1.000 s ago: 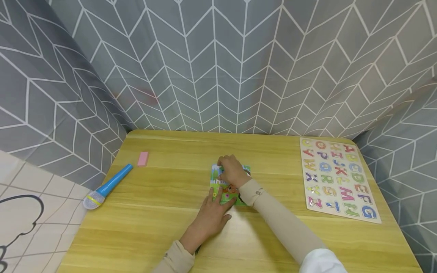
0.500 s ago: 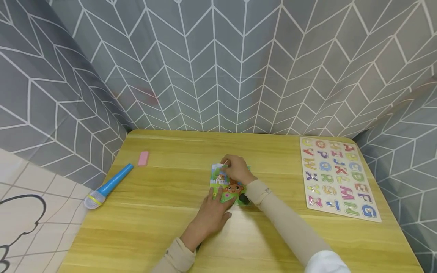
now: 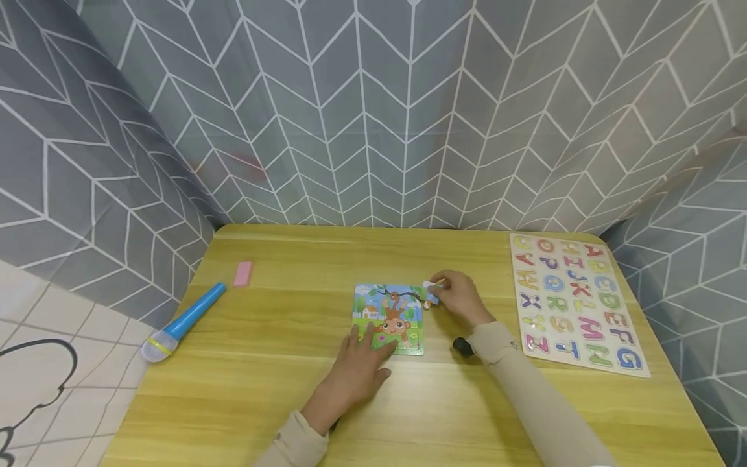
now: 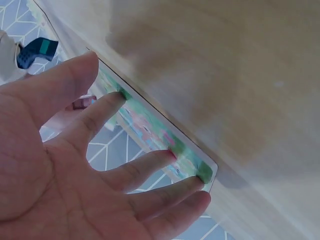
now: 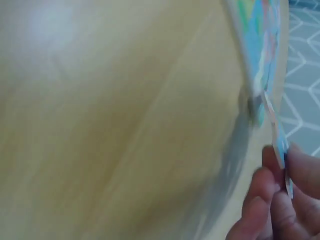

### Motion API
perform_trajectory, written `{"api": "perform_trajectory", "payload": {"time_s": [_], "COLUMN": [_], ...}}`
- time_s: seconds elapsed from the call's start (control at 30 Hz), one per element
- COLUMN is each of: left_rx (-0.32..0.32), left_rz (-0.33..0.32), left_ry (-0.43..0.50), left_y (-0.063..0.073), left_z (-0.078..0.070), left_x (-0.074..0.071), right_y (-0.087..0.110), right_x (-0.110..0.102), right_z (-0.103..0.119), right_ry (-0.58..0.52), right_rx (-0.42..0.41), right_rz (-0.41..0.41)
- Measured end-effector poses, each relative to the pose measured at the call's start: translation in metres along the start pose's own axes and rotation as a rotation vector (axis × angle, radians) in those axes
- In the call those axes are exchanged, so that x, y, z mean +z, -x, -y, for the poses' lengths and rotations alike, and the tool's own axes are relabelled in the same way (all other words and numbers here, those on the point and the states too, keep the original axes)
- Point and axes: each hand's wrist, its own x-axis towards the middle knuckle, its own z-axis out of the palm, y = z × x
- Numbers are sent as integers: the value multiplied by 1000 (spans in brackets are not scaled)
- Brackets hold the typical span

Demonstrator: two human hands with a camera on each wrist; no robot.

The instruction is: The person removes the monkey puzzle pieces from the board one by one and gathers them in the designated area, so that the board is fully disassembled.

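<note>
A small square jigsaw puzzle (image 3: 392, 318) with a monkey picture lies near the middle of the table. My left hand (image 3: 357, 370) rests its spread fingertips on the puzzle's lower edge; in the left wrist view the fingers (image 4: 145, 167) reach straight onto the green part of the puzzle (image 4: 165, 132). Just off the upper right corner, my right hand (image 3: 461, 297) pinches a light blue puzzle piece (image 3: 432, 293) between thumb and fingers. Seen edge-on in the right wrist view, the puzzle piece (image 5: 278, 134) is thin and tilted, close to the puzzle's corner (image 5: 257, 75).
On the right of the wooden table (image 3: 280, 395) lies an alphabet board (image 3: 574, 305) with coloured letters. At the left are a blue toy microphone (image 3: 183, 323) and a pink block (image 3: 242, 274). A patterned grey curtain (image 3: 373, 117) hangs behind the table.
My right hand has moved right from over the puzzle's top to beyond its upper right corner, uncovering the monkey picture, and carries a puzzle piece. The left hand stays on the lower edge.
</note>
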Motion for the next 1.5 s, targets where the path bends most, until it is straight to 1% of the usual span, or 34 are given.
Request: {"api": "perform_trajectory", "payload": {"time_s": [0.17, 0.3, 0.4, 0.57, 0.7, 0.8, 1.0, 1.13, 1.23, 1.37, 1.5], "left_rx": [-8, 4, 11, 8, -2, -1, -31, -55, -71, -93, -97], "left_rz": [1, -1, -18, -67, -101, -141, -263, -323, -330, -322, -315], "left_ry": [56, 69, 60, 28, 51, 66, 105, 173, 240, 299, 299], "left_y": [1, -1, -4, -7, -10, -15, -30, -41, -49, -57, -63], "left_z": [0, -1, -1, 0, 3, 5, 12, 16, 17, 14, 12], "left_x": [-4, -7, -8, -9, -8, -8, -16, -22, -26, -25, -25], "right_y": [2, 2, 4, 6, 7, 8, 13, 19, 21, 18, 18], "right_x": [-6, -9, -10, -9, -8, -8, -4, 3, 11, 24, 33], "right_z": [-11, -16, -19, -20, -19, -17, -10, 3, 13, 20, 26], "right_ry": [68, 102, 99, 118, 133, 149, 201, 235, 237, 186, 164], "right_rx": [7, 20, 43, 42, 30, 19, 21, -12, -49, -62, -61], "right_rz": [57, 90, 88, 71, 59, 45, 7, -16, -2, 73, 128]}}
